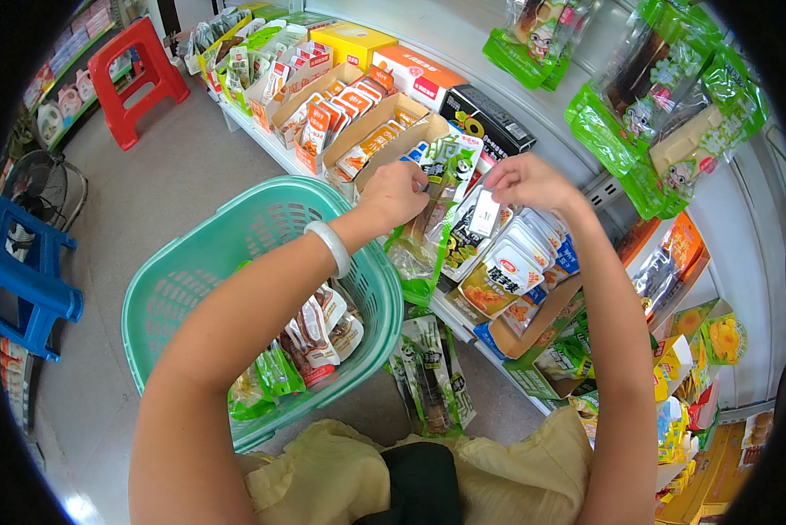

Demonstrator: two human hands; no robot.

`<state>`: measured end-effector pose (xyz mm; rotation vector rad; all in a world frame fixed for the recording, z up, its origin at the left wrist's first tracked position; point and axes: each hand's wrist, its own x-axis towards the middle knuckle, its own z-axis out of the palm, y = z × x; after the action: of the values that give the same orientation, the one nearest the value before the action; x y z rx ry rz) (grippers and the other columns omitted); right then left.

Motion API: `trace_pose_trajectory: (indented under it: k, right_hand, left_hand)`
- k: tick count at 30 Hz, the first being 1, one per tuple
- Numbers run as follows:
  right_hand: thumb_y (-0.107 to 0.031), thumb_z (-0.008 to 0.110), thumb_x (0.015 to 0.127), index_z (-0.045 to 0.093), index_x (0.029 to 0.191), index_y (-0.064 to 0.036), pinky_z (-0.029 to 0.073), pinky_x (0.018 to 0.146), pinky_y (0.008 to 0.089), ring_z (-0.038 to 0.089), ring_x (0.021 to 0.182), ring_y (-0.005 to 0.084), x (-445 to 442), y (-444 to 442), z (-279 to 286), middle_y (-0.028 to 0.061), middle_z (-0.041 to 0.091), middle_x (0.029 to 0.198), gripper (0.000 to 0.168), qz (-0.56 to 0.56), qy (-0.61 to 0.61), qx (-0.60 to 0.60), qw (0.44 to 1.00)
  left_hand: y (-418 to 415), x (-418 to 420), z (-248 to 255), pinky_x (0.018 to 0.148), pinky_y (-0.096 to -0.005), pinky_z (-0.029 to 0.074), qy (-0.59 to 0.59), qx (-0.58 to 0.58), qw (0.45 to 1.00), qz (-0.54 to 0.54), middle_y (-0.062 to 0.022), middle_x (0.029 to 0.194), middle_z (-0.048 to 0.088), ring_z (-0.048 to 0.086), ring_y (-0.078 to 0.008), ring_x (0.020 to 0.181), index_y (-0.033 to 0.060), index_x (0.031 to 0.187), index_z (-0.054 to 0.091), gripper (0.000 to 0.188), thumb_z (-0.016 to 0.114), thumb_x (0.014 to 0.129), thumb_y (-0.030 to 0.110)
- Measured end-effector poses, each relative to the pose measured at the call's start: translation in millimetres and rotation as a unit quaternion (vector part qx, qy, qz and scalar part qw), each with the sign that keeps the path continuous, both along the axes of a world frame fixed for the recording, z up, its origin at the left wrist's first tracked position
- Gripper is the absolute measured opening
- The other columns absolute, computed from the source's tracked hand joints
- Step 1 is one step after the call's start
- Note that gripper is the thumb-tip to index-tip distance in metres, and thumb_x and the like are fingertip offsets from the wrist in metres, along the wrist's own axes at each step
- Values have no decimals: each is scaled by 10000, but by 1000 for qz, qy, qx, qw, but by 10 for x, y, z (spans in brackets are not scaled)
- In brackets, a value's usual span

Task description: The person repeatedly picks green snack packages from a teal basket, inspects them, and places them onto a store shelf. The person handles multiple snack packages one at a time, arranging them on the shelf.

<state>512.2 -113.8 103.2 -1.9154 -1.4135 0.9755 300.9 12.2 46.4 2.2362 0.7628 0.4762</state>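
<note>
My left hand (393,190), with a pale bangle at its wrist, has its fingers curled at the side of a green-and-clear snack packet (432,203). The packet hangs over the shelf's front edge. With thumb and fingertips, my right hand (527,182) pinches the top of a small white-and-grey packet (485,213). Just below it, white snack pouches (508,272) stand in a row in an open cardboard box (531,328). Under my left forearm is a turquoise plastic basket (189,252), holding brown-and-white packets (321,321) and green packets (278,371).
More snack boxes line the shelf, including an orange-and-white box (419,72) and a black box (488,118). Green bags (662,98) hang at upper right. Dark-and-green packets (429,374) lie below the shelf edge. A red stool (134,79) and blue stool (25,269) stand left.
</note>
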Motion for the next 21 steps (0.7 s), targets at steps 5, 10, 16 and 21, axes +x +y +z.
trace_pose_trajectory:
  k: [5,10,16,21]
  right_hand:
    - [0,641,636,651,750,-9,485,570,285,606,613,142,-370,-12,-200,71,637,674,115,30,-202,-17,979]
    - [-15,654,725,615,846,13,466,559,246,588,609,113,-359,-14,-32,51,625,718,131,-18,-96,-16,995]
    - [21,588,797,579,930,33,469,548,229,606,626,128,-96,70,26,87,629,785,134,-239,71,160,955]
    - [32,572,786,568,899,57,501,550,238,635,628,155,252,177,-47,113,628,816,115,-391,71,274,876]
  left_hand:
    - [-55,-24,40,765,-354,514,-8,-13,1000,-12,-122,873,672,647,-273,846,60,915,686,222,656,710,141]
    - [-72,-64,57,762,-356,513,-26,10,999,-24,-126,853,671,648,-277,832,56,903,689,202,639,719,123]
    - [-55,-111,67,759,-366,511,-14,28,999,-32,-126,844,671,646,-285,823,59,883,690,177,613,730,100]
    - [-64,-135,63,702,-322,511,-29,43,998,-33,-106,765,659,637,-217,719,27,880,680,202,664,716,144]
